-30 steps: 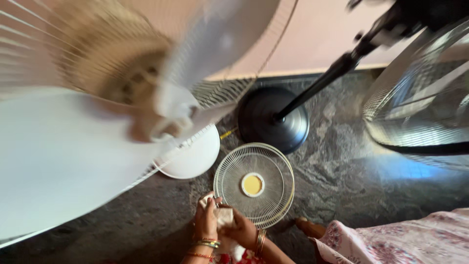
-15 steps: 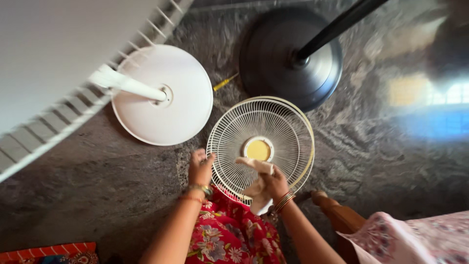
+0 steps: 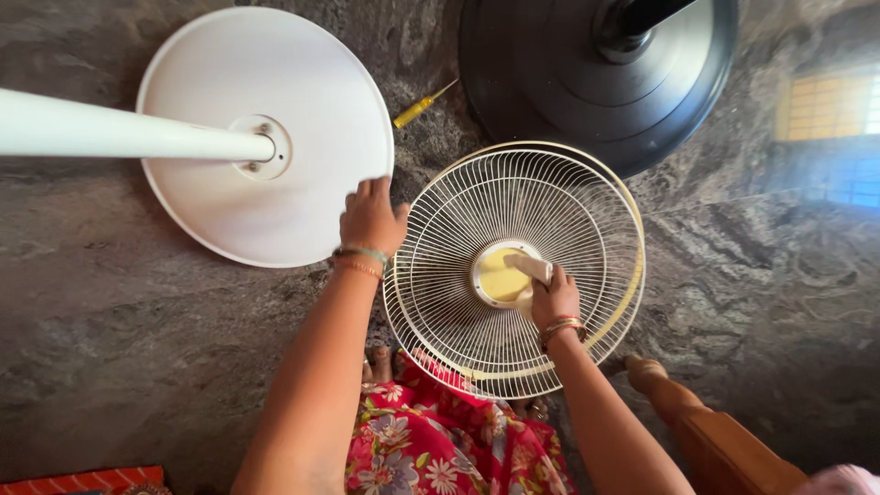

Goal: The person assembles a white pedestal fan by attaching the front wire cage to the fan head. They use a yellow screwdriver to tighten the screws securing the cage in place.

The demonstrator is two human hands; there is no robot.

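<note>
Pressed a cloth [image 3: 534,271] with the pinching right hand [image 3: 553,298] against the yellow hub [image 3: 500,275] of the fan grille [image 3: 513,266] lying flat on the floor [image 3: 110,321], steadied at its ten o'clock rim by the curled left hand [image 3: 371,218].

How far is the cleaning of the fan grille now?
Done: grille is off and lies on the floor. In hand: left hand steadies its rim; right hand presses a cloth on the yellow hub. Left: the wires look unwiped.
</note>
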